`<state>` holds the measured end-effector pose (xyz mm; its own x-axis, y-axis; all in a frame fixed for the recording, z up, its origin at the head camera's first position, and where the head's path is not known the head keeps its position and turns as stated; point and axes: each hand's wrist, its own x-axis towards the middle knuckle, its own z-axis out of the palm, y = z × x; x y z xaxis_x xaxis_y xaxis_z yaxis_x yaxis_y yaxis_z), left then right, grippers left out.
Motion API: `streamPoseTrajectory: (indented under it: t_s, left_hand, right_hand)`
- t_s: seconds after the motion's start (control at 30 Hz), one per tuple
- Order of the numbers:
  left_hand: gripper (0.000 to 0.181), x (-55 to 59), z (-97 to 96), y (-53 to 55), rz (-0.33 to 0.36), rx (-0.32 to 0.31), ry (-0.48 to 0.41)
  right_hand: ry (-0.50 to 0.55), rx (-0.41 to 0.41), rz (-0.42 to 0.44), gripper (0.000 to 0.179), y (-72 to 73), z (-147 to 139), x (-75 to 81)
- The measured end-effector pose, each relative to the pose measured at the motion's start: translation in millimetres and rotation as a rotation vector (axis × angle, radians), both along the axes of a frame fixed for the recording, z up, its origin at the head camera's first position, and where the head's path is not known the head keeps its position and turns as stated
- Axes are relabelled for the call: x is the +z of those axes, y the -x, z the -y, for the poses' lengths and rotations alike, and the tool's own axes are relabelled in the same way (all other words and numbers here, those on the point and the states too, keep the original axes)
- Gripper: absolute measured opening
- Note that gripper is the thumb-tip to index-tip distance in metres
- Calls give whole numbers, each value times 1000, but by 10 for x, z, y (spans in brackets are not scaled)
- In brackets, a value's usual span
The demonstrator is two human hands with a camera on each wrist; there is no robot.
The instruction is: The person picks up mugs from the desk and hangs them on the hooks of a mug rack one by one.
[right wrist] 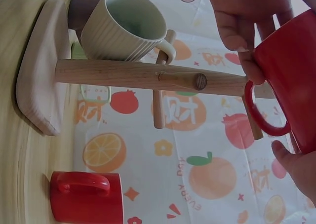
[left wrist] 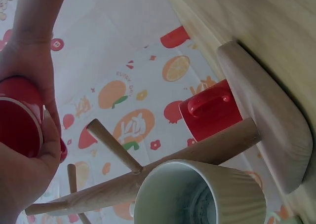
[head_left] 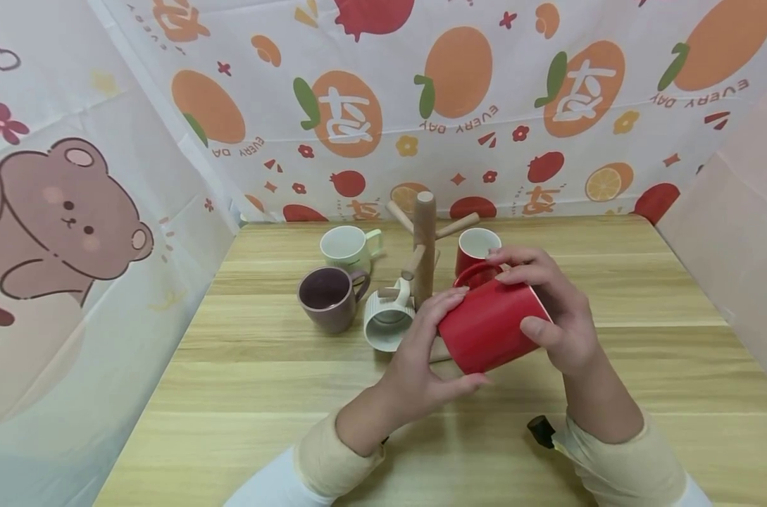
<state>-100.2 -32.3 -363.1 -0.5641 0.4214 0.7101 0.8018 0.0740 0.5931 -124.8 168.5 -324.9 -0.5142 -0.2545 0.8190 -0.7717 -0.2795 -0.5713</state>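
Observation:
Both hands hold a red mug [head_left: 491, 327] tilted on its side above the table, in front of a wooden mug tree [head_left: 425, 246]. My left hand [head_left: 415, 362] grips it near the base, thumb below and fingers above. On the rim side, my right hand [head_left: 563, 320] has its thumb on the wall and its fingers near the handle [right wrist: 269, 129]. From a lower peg of the tree hangs a white ribbed mug [right wrist: 118, 39], its mouth facing the front in the head view. A second red mug [left wrist: 210, 113] stands upright behind the held one, partly hidden in the head view.
Left of the tree, a purple mug [head_left: 329, 313] and a pale green mug [head_left: 351, 257] stand on the wooden table [head_left: 244, 394]. A dark cylindrical piece [head_left: 540, 431] shows beside the right cuff. Printed cloth [head_left: 389, 162] hangs along the back and sides.

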Motion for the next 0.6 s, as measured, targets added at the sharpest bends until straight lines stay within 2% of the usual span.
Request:
streamPoseTrajectory:
  t_s: [0.07, 0.2, 0.37, 0.43, 0.6]
  left_hand:
    - [93, 0, -13, 11, -119, 61, 24]
    - [93, 10, -25, 34, -246, 120, 49]
    - [90, -10, -30, 52, -400, 233, 117]
    - [89, -29, -27, 57, -444, 271, 138]
    - [85, -77, -22, 84, -507, 319, 194]
  right_hand:
    - [-13, -5, 51, 42, -7, -12, 8]
    - [-46, -15, 151, 48, -10, -33, 34]
    - [-128, -16, 270, 49, -4, -64, 44]
    - [-185, -25, 324, 51, -7, -86, 43]
    - [-386, -68, 443, 51, -6, -150, 78]
